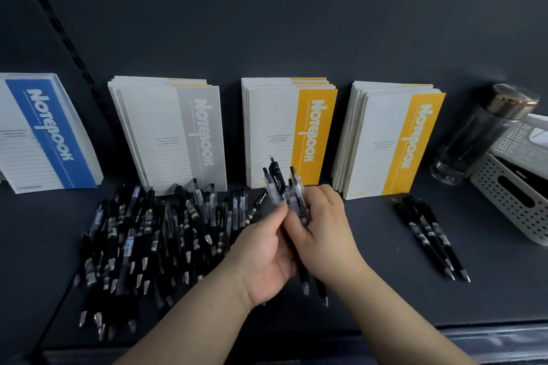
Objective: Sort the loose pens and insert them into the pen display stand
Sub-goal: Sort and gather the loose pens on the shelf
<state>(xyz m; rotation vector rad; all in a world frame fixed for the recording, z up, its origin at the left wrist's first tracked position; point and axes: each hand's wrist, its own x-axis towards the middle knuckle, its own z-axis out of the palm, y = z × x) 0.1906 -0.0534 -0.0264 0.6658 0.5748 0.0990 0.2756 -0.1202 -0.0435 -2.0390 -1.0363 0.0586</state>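
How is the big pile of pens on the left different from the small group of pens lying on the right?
The pile of pens holds many pens that cross and overlap. The small group is three pens side by side, nearly parallel. The pile of pens mixes clear and black barrels, while the small group looks all black. Both lie on the dark shelf with their tips toward the person.

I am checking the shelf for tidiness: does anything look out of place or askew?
The loose pens lie in a messy heap on the left. On the right, a dark glass bottle among the stationery seems tilted toward the white basket, though the wide lens may cause this.
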